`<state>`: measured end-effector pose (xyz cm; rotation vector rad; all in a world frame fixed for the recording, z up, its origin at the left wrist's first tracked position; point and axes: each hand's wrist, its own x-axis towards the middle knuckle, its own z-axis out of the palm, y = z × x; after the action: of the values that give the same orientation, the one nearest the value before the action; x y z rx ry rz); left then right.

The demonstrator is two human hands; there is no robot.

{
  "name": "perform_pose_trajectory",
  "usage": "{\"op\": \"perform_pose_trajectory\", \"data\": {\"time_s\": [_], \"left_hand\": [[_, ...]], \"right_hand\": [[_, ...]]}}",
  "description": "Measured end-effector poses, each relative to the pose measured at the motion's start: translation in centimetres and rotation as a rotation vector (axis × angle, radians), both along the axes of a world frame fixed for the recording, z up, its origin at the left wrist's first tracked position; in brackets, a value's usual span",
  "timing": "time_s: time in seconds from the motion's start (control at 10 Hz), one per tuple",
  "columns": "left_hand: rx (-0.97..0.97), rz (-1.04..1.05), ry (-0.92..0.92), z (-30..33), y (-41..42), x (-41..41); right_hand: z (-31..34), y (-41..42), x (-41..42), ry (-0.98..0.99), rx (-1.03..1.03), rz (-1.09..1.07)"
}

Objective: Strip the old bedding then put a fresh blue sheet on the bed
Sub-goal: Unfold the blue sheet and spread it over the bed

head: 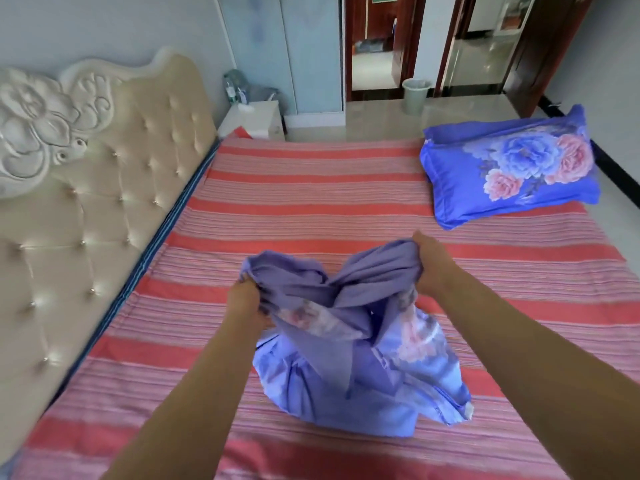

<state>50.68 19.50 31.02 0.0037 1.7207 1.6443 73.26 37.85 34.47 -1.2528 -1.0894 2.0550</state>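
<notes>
Forearms: two bare forearms reach forward from the near edge of the bed, over its striped cover.
Blue sheet: a bunched blue sheet [360,344] with pink and white flowers printed on it sits in a heap on the near middle of the bed, its lower folds resting on the cover, its upper part lifted by both hands.
Left hand: the left hand [247,299] has its grip closed around a gathered fold at the sheet's upper left edge.
Right hand: the right hand [433,263] has its grip closed around a gathered fold at the sheet's upper right, held a little higher and farther over the bed than the left.
Bed: the bed [311,188] is covered with a flat cloth in red and pink stripes running across it.
Headboard: a cream, button-tufted headboard [104,188] with carved white flowers runs along the bed's left side.
Pillow: a blue pillow [509,168] printed with blue and pink flowers lies on the bed's far right corner, well apart from the sheet.
Nightstand: a white nightstand [254,119] stands just beyond the bed's far left corner.
Bin: a pale waste bin [415,95] stands on the shiny floor beyond the bed's far edge, near an open doorway.
</notes>
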Motion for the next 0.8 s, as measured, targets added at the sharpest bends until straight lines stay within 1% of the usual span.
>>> {"op": "perform_pose_trajectory", "data": {"time_s": [0.1, 0.2, 0.3, 0.4, 0.5, 0.6, 0.7, 0.8], "left_hand": [[-0.011, 0.265, 0.042, 0.7, -2.5, -6.4], [-0.156, 0.328, 0.207, 2.7, -3.8, -9.8], [-0.484, 0.326, 0.695, 4.2, -6.4, -12.9], [-0.96, -0.112, 0.808, 0.9, -8.8, -14.2], [-1.066, -0.625, 0.883, -1.2, -6.7, -12.0], [-0.467, -0.835, 1.192, 0.4, 0.1, -5.3], [0.199, -0.917, 0.941, 4.9, 4.9, 0.6], [0.136, -0.934, 1.072, 7.0, 6.4, 2.1]], "right_hand": [[-0.2, 1.9, 1.7, -0.82, 0.603, 0.609], [-1.3, 1.9, 2.2, -1.25, 0.736, 1.045], [-1.4, 3.7, 3.2, -1.324, 0.802, 0.675], [0.6, 5.5, 2.5, -1.05, 0.714, 0.085], [3.8, 3.0, -1.6, -0.655, 0.806, 0.079], [5.2, -1.8, -6.9, -0.466, 0.937, 0.39], [6.4, -4.8, -9.8, -0.332, 0.865, 0.352], [5.3, -4.6, -8.6, -0.146, 0.764, 0.231]]}}
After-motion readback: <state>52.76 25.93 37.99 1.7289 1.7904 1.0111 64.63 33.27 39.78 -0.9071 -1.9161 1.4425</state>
